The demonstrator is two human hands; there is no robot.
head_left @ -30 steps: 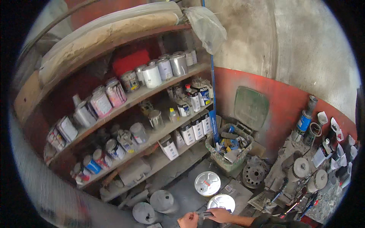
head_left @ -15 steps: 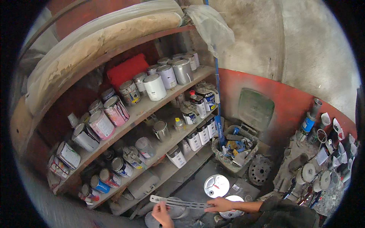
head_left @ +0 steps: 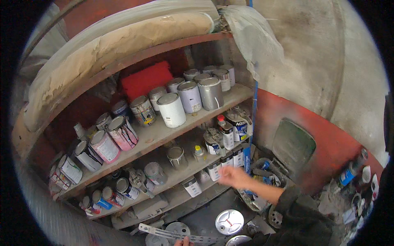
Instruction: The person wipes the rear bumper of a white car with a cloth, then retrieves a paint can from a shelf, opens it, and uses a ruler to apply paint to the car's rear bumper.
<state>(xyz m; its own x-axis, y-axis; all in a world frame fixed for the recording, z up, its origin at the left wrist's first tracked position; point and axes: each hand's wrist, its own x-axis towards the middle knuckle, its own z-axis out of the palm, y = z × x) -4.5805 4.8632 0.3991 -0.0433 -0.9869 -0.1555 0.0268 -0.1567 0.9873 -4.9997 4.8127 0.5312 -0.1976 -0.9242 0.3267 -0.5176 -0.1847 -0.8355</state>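
Note:
My left hand shows only as fingertips at the lower edge, closed on a long flat pale strip with slots. Just beneath the strip are round grey lids. My right hand is raised off the strip, in front of the lower shelves by several white-and-black containers. Motion blurs its fingers, and no object can be made out in them. A metal drum top with a red mark lies below the right forearm.
Paint cans, such as a white one, crowd the dusty shelves. Beyond my right forearm stands a cluttered bin against the red wall. On the right, a messy bench holds a blue can.
My right hand has let go of the strip and moved up towards the shelves. The left hand and strip now sit lower in view. The view has shifted, bringing the shelves closer.

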